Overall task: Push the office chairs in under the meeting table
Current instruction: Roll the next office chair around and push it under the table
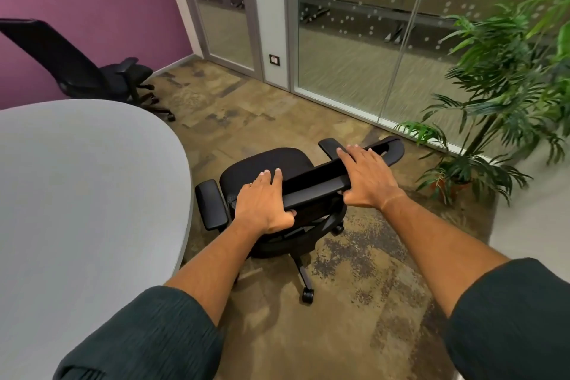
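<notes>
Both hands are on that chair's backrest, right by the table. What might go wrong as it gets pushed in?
The near armrest sits close to the grey meeting table edge and looks about level with it, so it may knock the rim rather than slide under. The office chair is angled away from the table, so a push from the left hand and right hand could roll it towards the potted plant.

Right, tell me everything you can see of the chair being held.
The near office chair is black, with a fabric-looking seat, two padded armrests and a wheeled star base on the carpet. It stands beside the grey table, not under it. The left hand and right hand grip the top edge of its backrest.
</notes>
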Demonstrator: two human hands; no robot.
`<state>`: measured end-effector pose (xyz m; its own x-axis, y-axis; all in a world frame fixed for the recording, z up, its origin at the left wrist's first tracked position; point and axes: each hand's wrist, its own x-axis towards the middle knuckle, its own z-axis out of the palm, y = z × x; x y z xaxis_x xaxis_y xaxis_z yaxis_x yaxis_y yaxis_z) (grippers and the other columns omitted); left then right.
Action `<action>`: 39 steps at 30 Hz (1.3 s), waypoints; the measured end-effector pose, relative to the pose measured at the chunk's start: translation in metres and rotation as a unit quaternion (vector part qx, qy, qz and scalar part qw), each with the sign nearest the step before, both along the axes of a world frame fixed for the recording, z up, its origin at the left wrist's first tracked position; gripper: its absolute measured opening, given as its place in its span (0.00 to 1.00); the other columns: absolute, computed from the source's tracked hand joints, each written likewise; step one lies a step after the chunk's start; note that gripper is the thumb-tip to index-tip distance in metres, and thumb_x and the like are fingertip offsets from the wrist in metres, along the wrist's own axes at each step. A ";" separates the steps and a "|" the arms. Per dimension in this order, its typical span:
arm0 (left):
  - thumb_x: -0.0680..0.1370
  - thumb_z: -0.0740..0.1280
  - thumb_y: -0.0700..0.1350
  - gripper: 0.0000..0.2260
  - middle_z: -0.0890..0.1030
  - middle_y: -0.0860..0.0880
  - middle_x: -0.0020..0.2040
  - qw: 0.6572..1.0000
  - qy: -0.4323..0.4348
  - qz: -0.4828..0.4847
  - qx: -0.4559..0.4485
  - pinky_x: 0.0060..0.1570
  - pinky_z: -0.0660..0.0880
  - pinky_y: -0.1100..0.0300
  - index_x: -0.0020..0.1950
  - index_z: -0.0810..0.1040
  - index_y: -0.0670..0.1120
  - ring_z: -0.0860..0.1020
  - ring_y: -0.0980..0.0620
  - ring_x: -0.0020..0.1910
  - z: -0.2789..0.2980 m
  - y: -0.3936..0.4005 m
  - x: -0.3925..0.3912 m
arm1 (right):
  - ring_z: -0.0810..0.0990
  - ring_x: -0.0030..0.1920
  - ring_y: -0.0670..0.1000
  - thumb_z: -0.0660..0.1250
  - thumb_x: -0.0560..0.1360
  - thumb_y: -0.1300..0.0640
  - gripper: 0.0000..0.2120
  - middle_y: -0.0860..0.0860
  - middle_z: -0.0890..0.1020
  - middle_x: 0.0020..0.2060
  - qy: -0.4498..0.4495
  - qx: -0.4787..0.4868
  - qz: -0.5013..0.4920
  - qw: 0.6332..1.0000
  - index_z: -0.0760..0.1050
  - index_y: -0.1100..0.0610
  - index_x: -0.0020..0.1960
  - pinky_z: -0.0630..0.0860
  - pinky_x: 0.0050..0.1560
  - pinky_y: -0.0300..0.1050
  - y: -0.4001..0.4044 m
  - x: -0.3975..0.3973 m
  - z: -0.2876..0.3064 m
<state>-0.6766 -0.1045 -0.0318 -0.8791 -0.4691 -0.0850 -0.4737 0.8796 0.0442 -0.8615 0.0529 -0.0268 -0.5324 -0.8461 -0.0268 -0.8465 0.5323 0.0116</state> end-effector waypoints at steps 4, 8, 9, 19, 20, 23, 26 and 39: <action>0.70 0.63 0.64 0.33 0.78 0.46 0.57 0.999 0.019 0.013 -0.024 0.46 0.72 0.52 0.68 0.66 0.45 0.78 0.44 0.53 -0.001 -0.002 -0.001 | 0.63 0.74 0.59 0.68 0.63 0.46 0.45 0.60 0.67 0.72 -0.021 0.013 0.013 1.000 0.60 0.57 0.77 0.56 0.76 0.56 -0.006 -0.012 0.001; 0.70 0.64 0.62 0.25 0.78 0.47 0.50 0.998 0.038 0.013 -0.045 0.39 0.69 0.54 0.59 0.71 0.46 0.78 0.45 0.47 -0.003 -0.003 0.005 | 0.69 0.69 0.59 0.61 0.58 0.44 0.41 0.59 0.75 0.65 -0.010 0.017 0.030 0.999 0.68 0.56 0.71 0.57 0.75 0.57 -0.012 -0.015 -0.001; 0.71 0.64 0.62 0.24 0.78 0.47 0.50 0.998 0.039 0.014 -0.046 0.39 0.69 0.54 0.58 0.71 0.46 0.78 0.45 0.47 -0.003 -0.004 0.006 | 0.70 0.68 0.59 0.61 0.58 0.44 0.39 0.59 0.76 0.63 -0.008 0.017 0.036 0.999 0.69 0.56 0.68 0.57 0.75 0.57 -0.013 -0.015 -0.002; 0.70 0.65 0.62 0.22 0.80 0.46 0.46 0.998 0.032 0.024 -0.052 0.41 0.68 0.55 0.54 0.74 0.46 0.78 0.45 0.45 -0.003 -0.016 0.027 | 0.78 0.49 0.58 0.62 0.59 0.44 0.33 0.55 0.81 0.48 0.013 -0.006 0.063 0.998 0.74 0.55 0.61 0.72 0.54 0.51 -0.020 0.008 -0.004; 0.70 0.65 0.62 0.22 0.80 0.46 0.46 0.998 0.031 0.024 -0.053 0.41 0.67 0.55 0.53 0.74 0.46 0.78 0.44 0.45 -0.003 -0.018 0.030 | 0.78 0.50 0.58 0.63 0.60 0.43 0.33 0.54 0.81 0.49 0.019 -0.001 0.064 0.998 0.74 0.54 0.63 0.72 0.55 0.51 -0.021 0.012 -0.005; 0.70 0.65 0.61 0.21 0.80 0.47 0.45 0.998 0.028 0.027 -0.058 0.40 0.66 0.55 0.52 0.74 0.46 0.78 0.45 0.43 -0.002 -0.021 0.040 | 0.78 0.50 0.57 0.65 0.61 0.43 0.31 0.53 0.81 0.49 0.029 0.007 0.065 0.997 0.75 0.52 0.63 0.74 0.55 0.51 -0.023 0.025 -0.007; 0.69 0.66 0.60 0.20 0.80 0.47 0.42 0.998 0.025 0.030 -0.054 0.39 0.67 0.56 0.51 0.74 0.47 0.77 0.45 0.40 -0.001 -0.021 0.052 | 0.77 0.48 0.56 0.67 0.61 0.44 0.29 0.53 0.81 0.46 0.036 0.005 0.061 0.997 0.76 0.52 0.61 0.75 0.52 0.50 -0.022 0.038 -0.006; 0.65 0.65 0.56 0.14 0.75 0.51 0.33 0.998 0.023 0.059 -0.025 0.36 0.68 0.57 0.43 0.72 0.48 0.72 0.50 0.31 0.006 0.014 0.123 | 0.76 0.37 0.54 0.67 0.62 0.40 0.18 0.46 0.75 0.35 -0.005 0.038 0.118 0.992 0.65 0.50 0.43 0.77 0.40 0.50 -0.011 0.092 0.001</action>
<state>-0.5535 -0.0902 -0.0260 -0.8198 -0.5724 -0.0186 -0.5727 0.8194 0.0254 -0.7693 0.0419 -0.0255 -0.3197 -0.9422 -0.1002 -0.9475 0.3178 0.0350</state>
